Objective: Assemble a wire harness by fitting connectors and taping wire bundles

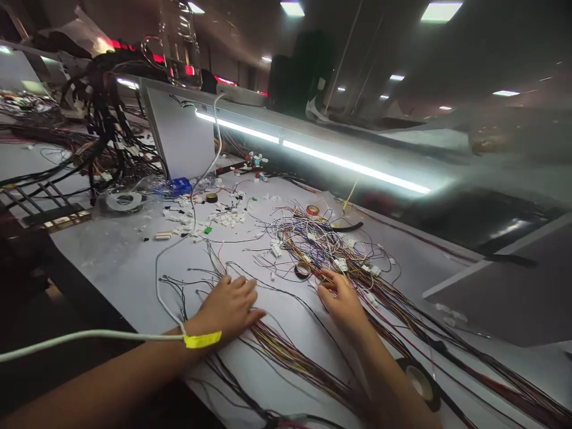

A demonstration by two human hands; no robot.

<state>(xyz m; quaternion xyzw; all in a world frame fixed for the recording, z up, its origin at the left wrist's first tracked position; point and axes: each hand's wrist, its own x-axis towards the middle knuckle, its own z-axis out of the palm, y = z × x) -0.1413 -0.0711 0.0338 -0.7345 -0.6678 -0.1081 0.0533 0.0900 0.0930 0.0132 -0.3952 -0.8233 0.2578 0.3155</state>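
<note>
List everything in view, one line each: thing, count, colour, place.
wire bundle: one tangle, multicoloured, table centre-right
white connectors: many, white, scattered centre
tape rolls: three, dark, one by the wires, one far centre, one near right forearm
red tape roll: one, far centre
blue packet: one, far left
white cable: one, across left wrist
yellow wristband: one, left wrist
table: one, white
left hand: flat on wires
right hand: fingers in wires

a blue-labelled bottle (180, 186) lies near an upright grey panel (181, 134). loose white connectors (227, 218) are scattered on the white table (120, 268). a long light bar (313, 154) glows behind; a roll of dark tape (422, 383) sits at the near edge.
</note>
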